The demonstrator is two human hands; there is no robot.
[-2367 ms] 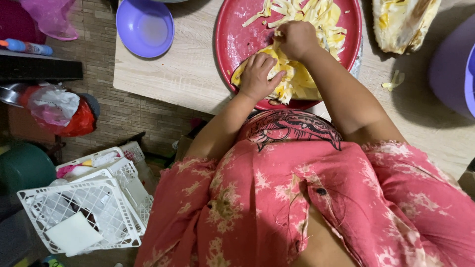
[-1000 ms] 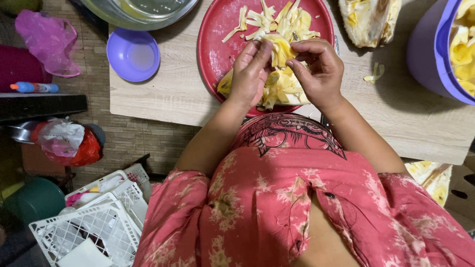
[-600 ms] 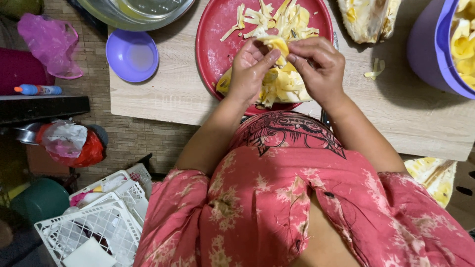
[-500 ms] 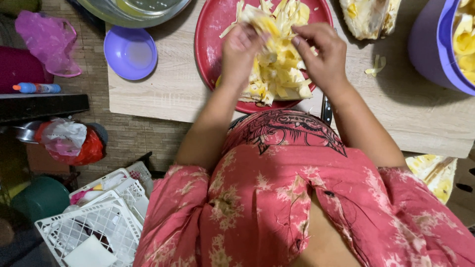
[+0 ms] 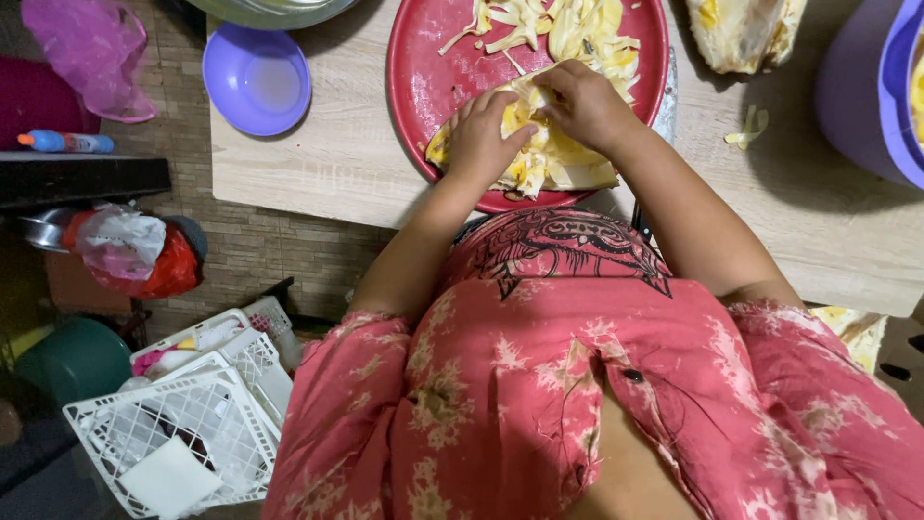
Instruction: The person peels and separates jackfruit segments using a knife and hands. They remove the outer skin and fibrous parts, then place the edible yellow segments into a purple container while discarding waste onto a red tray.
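Both hands are down on the same chunk of yellow fruit point(image 5: 539, 159), at the near edge of the red plate point(image 5: 433, 77).

Left hand point(image 5: 484, 135): fingers curled over the left side of the chunk, gripping it, thumb toward the middle. Right hand point(image 5: 585, 104): closed on the top right of the chunk, fingertips dug into the flesh. The hands are close together, nearly touching at the thumbs, with the fruit between and under them.

The chunk lies flat on the plate, pale rind edge toward the body, slightly overhanging the plate rim on the near side.

Beyond the hands: loose pale fruit strips point(image 5: 539, 24) piled on the far part of the plate, apart from the chunk.

Left of the left hand: small purple bowl point(image 5: 256, 79) on the wooden table point(image 5: 318, 164), well apart from the plate. Beyond it, the rim of a metal bowl point(image 5: 274, 10), cut off by the frame.

Right of the right hand: another piece of cut fruit point(image 5: 741, 34) on the table just past the plate, a small scrap point(image 5: 749, 127) lying near it, and a big purple tub point(image 5: 866, 91) at the far right edge.

Down left, off the table: white plastic basket point(image 5: 183, 424) on the floor, red and white bags point(image 5: 135, 252), pink plastic bag point(image 5: 82, 53).
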